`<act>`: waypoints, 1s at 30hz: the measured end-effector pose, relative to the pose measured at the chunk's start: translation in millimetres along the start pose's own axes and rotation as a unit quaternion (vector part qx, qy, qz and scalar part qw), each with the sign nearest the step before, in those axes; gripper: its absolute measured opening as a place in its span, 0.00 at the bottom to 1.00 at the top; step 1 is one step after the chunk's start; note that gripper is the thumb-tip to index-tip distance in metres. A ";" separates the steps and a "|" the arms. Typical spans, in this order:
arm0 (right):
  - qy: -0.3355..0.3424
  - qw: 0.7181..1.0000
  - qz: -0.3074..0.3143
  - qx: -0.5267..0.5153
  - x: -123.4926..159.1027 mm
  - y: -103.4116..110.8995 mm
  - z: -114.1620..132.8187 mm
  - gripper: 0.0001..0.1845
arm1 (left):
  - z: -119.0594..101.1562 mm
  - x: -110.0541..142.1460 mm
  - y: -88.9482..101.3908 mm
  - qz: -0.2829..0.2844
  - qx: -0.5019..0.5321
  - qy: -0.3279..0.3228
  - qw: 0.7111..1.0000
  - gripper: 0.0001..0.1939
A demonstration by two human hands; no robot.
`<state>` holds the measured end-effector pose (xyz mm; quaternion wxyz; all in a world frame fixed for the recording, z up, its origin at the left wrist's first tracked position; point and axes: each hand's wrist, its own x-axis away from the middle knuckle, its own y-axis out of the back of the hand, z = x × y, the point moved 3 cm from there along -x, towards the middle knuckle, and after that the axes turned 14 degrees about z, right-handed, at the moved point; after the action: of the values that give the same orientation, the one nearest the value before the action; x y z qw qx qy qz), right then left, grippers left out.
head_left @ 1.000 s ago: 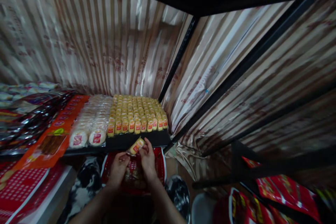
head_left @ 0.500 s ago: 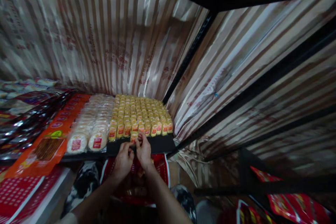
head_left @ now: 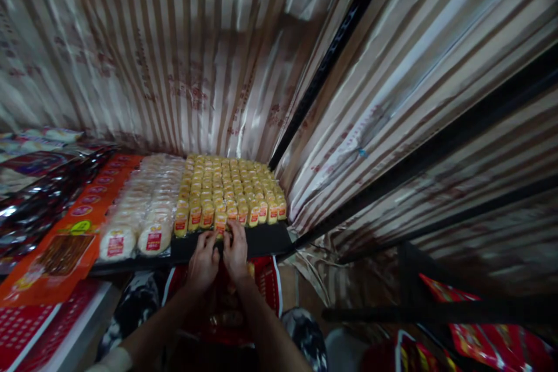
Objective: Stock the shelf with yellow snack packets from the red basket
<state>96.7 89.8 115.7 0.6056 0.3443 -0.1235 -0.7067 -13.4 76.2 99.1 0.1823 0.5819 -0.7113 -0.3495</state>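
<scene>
Rows of small yellow wrapped snack cakes (head_left: 231, 186) stand upright on a dark shelf (head_left: 265, 237), red labels facing me. One wrapped snack cake (head_left: 220, 222) at the front of a row has my fingers on it. My left hand (head_left: 204, 261) pinches it from the left with bent fingers. From the right, my right hand (head_left: 236, 250) presses fingertips against its lower part. Beneath my hands is a red basket (head_left: 271, 282) with some wrapped pieces inside, partly hidden by my forearms.
Left of the cakes lie rows of round white packaged cakes (head_left: 153, 238), orange snack packs (head_left: 65, 250) and dark shiny packs (head_left: 39, 203). Striped sheeting (head_left: 174, 58) hangs behind. A black post (head_left: 318, 81) and a slanting bar (head_left: 418, 151) bound the right. Red packs (head_left: 497, 343) lie lower right.
Both hands have moved slightly forward, setting the snack cake against the front of its row. The camera view has shifted a little.
</scene>
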 end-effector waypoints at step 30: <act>0.033 0.991 0.025 0.124 5.6 3.2 -27.8 0.29 | -13.3 -14.1 -13.9 0.018 -0.205 0.011 0.979 0.23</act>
<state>116.7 90.5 95.4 0.5792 0.4368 -0.1992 -0.6588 8.9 84.8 100.4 0.3117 0.5232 -0.6332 -0.4777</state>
